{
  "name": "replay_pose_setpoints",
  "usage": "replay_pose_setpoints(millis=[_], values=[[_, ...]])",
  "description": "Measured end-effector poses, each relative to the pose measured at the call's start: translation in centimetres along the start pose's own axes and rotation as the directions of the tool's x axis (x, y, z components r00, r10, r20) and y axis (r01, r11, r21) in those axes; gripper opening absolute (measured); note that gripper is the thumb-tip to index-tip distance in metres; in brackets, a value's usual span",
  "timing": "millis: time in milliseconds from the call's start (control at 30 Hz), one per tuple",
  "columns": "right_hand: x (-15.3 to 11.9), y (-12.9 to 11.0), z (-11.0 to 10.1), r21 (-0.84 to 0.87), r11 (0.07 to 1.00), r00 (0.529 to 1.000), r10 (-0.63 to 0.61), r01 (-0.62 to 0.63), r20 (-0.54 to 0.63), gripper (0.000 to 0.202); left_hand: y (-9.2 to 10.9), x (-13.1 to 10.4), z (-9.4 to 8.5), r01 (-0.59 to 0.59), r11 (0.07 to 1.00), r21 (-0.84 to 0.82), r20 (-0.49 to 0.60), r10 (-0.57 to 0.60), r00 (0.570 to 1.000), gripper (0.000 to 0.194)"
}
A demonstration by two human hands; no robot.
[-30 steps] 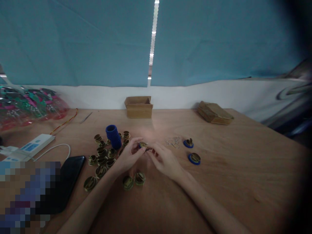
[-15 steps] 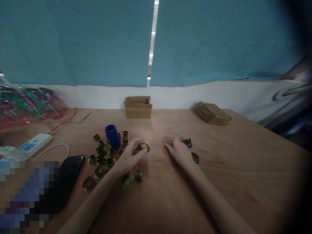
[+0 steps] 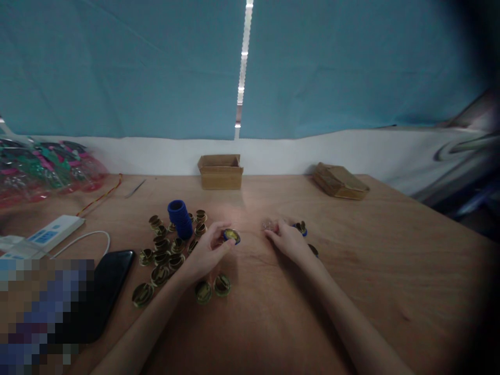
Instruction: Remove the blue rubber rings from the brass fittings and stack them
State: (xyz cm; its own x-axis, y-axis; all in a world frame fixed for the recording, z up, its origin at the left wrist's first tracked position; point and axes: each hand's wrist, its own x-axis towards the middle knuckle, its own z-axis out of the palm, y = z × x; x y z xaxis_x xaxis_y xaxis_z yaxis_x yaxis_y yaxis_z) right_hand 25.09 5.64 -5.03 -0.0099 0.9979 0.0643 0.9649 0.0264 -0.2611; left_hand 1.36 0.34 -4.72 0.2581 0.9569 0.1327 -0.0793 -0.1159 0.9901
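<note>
Between its thumb and fingers my left hand (image 3: 210,251) holds a brass-coloured round piece with a blue ring (image 3: 232,236). My right hand (image 3: 288,238) is closed at the fingertips on a small clear item (image 3: 267,225), too blurred to name. Several brass-coloured round pieces (image 3: 161,244) lie left of my left hand, around a leaning stack of blue rings (image 3: 180,219). Two more brass pieces (image 3: 222,285) rest on the table nearer to me. Beyond my right wrist sits a blue-ringed piece (image 3: 300,228), with another (image 3: 313,250) partly hidden behind the forearm.
An open cardboard box (image 3: 221,177) stands at the table's back edge, with a brown package (image 3: 339,181) to its right. On the left are a black phone (image 3: 113,281), a white power strip (image 3: 58,229) with cables, and plastic-wrapped tools (image 3: 47,166).
My right hand has shifted slightly, and its forearm now covers more of the nearer blue-ringed piece. My left hand keeps its hold on the ringed piece.
</note>
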Motion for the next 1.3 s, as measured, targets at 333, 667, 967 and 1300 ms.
replay_pose_setpoints(millis=[333, 667, 967, 1300], values=[[0.3, 0.0, -0.9, 0.120, 0.992, 0.995, -0.036, 0.047, -0.094, 0.026, -0.1, 0.1, -0.1, 0.001, 1.000, -0.004, -0.002, -0.001, 1.000, 0.035], [0.9, 0.6, -0.9, 0.235, 0.972, 0.980, 0.040, 0.008, -0.197, 0.036, 0.6, 0.0, 0.0, 0.023, 1.000, 0.008, -0.002, -0.023, 1.000, 0.037], [0.6, 0.0, -1.9, 0.549, 0.830, 0.989, -0.022, 0.099, -0.146, 0.039, 0.7, 0.0, 0.1, 0.011, 1.000, 0.019, 0.010, -0.012, 1.000, 0.040], [-2.8, -4.8, -2.7, 0.966, 0.198, 0.869, -0.433, -0.167, 0.239, 0.033, 0.8, -0.1, 0.2, -0.034, 0.999, -0.037, -0.033, 0.033, 0.999, 0.049]])
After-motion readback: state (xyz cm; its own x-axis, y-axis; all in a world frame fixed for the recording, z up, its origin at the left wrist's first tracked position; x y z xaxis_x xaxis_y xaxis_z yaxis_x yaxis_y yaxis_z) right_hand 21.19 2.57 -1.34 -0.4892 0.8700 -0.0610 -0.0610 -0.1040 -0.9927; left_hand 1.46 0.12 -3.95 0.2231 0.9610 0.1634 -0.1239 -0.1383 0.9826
